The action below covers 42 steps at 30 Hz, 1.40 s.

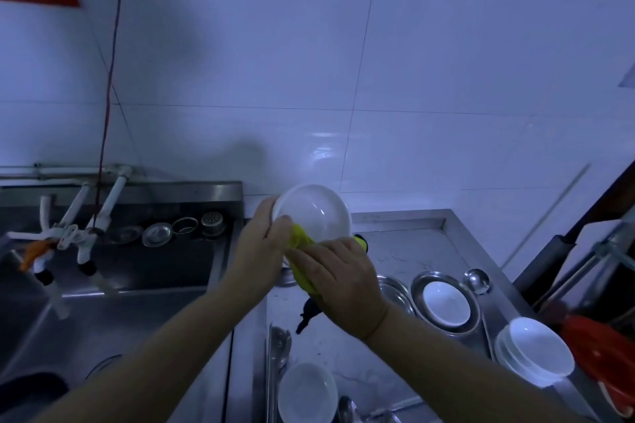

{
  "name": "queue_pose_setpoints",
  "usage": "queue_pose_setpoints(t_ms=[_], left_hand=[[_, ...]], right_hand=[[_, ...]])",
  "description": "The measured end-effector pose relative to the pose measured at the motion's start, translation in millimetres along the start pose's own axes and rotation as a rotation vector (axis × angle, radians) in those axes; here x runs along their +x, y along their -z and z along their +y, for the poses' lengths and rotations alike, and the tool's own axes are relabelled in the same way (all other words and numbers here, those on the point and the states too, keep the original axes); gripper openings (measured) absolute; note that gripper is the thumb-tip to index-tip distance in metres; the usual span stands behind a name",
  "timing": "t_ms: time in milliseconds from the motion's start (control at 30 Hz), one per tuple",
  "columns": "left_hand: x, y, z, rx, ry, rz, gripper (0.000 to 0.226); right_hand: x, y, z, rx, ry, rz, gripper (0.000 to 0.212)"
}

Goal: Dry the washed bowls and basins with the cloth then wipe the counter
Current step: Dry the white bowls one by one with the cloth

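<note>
My left hand [261,251] grips the left rim of a white bowl [314,213], held tilted above the steel counter [412,251] with its inside facing me. My right hand [340,271] presses a yellow cloth [300,244] against the bowl's lower edge; most of the cloth is hidden under that hand. On the counter sit a white bowl inside a steel basin [446,303], a stack of white bowls [536,355] at the right, and another white bowl [307,391] at the front.
A steel sink [137,271] with taps [82,233] lies to the left, with strainers along its back ledge. A ladle [477,280], spoons and a second steel basin [395,292] rest on the counter. A red item [604,354] and a rack stand at the right edge.
</note>
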State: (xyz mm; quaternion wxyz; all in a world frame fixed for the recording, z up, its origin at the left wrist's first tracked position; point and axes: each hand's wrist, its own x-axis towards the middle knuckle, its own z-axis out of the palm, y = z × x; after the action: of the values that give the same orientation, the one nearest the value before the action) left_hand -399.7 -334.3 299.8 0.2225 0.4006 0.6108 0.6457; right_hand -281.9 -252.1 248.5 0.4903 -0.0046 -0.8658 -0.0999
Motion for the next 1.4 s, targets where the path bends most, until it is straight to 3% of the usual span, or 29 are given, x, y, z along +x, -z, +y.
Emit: queue_pose_setpoints(t_ms=[67, 167, 233, 333, 433, 500, 567, 733, 867, 933, 1067, 1167, 1267, 1400], left_hand=[[8, 11, 2, 0.148, 0.013, -0.113, 0.029], [21, 28, 7, 0.38, 0.12, -0.448, 0.028], [22, 32, 10, 0.349, 0.211, -0.513, 0.029], [11, 17, 7, 0.122, 0.203, -0.228, 0.032], [-13, -14, 0, -0.003, 0.068, 0.034, 0.027], [-21, -25, 0, -0.073, -0.006, 0.095, 0.029], [-20, -24, 3, -0.092, -0.031, 0.091, 0.031], [-6, -1, 6, 0.181, -0.036, -0.094, 0.036], [15, 22, 21, 0.475, 0.149, -0.548, 0.029], [19, 24, 23, 0.424, 0.191, -0.535, 0.029], [-10, -6, 8, 0.017, 0.125, -0.129, 0.027], [-31, -22, -1, -0.121, -0.012, 0.032, 0.037], [-28, -15, 1, -0.119, -0.057, -0.002, 0.038], [-17, 4, 2, 0.137, -0.098, -0.077, 0.042]], right_hand=[[-2, 10, 22, -0.004, 0.213, -0.076, 0.016], [1, 25, 54, -0.005, 0.549, -0.16, 0.005], [2, 29, 61, -0.004, 0.595, -0.18, 0.008], [0, 25, 49, -0.07, 0.379, -0.128, 0.009], [1, 13, 24, -0.124, 0.056, -0.027, 0.011], [0, 6, 10, -0.082, -0.06, 0.018, 0.016], [-2, 5, 5, -0.031, -0.058, 0.039, 0.026], [-4, 25, 39, -0.021, 0.312, -0.035, 0.025], [-3, 40, 60, -0.053, 0.609, -0.148, 0.019], [-2, 41, 53, -0.063, 0.541, -0.164, 0.01], [3, 36, 24, -0.148, 0.113, -0.146, 0.011], [4, 28, -1, -0.076, -0.107, -0.145, 0.022], [1, 26, -10, 0.004, -0.145, -0.176, 0.029], [-4, 40, 10, 0.15, -0.051, -0.436, 0.045]])
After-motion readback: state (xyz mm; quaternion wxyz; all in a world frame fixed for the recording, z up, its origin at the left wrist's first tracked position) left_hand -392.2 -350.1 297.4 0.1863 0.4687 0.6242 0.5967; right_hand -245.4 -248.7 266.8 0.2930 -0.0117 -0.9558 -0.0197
